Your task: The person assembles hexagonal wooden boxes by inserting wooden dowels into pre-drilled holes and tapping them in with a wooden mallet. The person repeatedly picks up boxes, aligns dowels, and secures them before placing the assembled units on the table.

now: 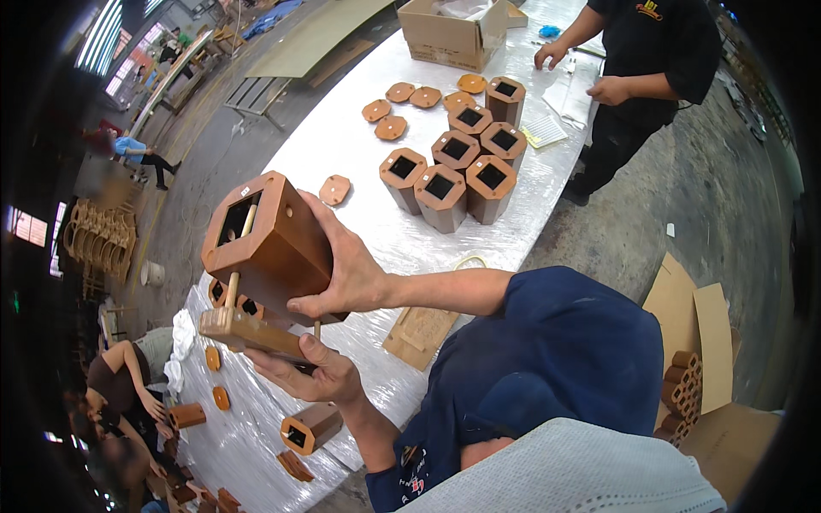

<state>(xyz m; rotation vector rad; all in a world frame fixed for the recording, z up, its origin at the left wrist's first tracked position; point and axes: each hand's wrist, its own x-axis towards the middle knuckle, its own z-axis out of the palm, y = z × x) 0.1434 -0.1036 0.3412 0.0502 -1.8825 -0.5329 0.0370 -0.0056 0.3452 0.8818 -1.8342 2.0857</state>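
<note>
My right hand [355,265] grips a brown eight-sided wooden box [286,256] by its side, holding it tilted above the table. The box's end has a square opening, and a light rod shows in it. Just below, my left hand [321,376] is closed on a flat wooden block [256,332], thumb on its edge. A pale wooden peg [233,291] stands between block and box; another short peg shows near my right thumb. Whether the pegs enter the box, I cannot tell. Under my left hand a similar box [312,427] lies on its side.
Several upright boxes [456,150] and loose eight-sided plates [391,128] stand on the film-covered table [342,227]. A carton [453,38] sits at the far end. A co-worker [650,68] stands far right; other people work at lower left. A wooden board [419,336] lies beside my arm.
</note>
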